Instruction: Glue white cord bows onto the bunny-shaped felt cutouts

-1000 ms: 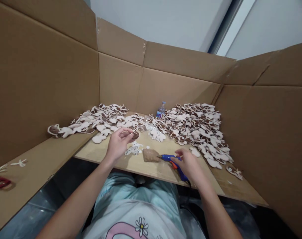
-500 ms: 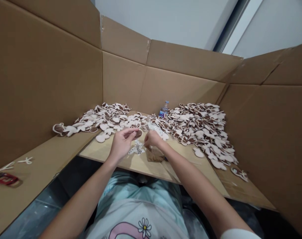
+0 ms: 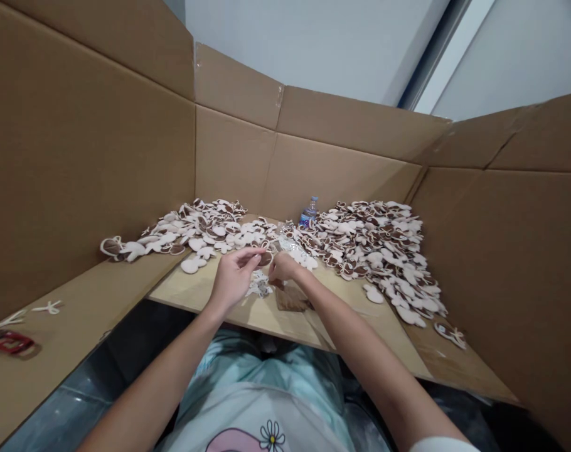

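Between the thumb and fingers of my left hand (image 3: 235, 276) is a small brown felt piece (image 3: 265, 258) with a pale cord edging, held above the board. Close on its right, my right hand (image 3: 284, 267) has its fingers pinched together and pointing down; what they grip, if anything, is hidden. Beneath the hands lies a small heap of white printed tags (image 3: 260, 285). A brown cloth-like piece (image 3: 291, 297) rests on the board (image 3: 241, 311) under my right wrist.
Piles of white and brown felt pieces spread at the left (image 3: 191, 229) and the right (image 3: 384, 251). A water bottle (image 3: 309, 213) stands at the back beside a clear plastic bag (image 3: 292, 246). Cardboard walls (image 3: 351, 150) surround the board. A red tool (image 3: 10, 342) lies far left near pale cords (image 3: 5, 321).
My right hand has shifted slightly left and down, nearer the tags. My left hand still holds the brown felt piece. The view has tilted a little.
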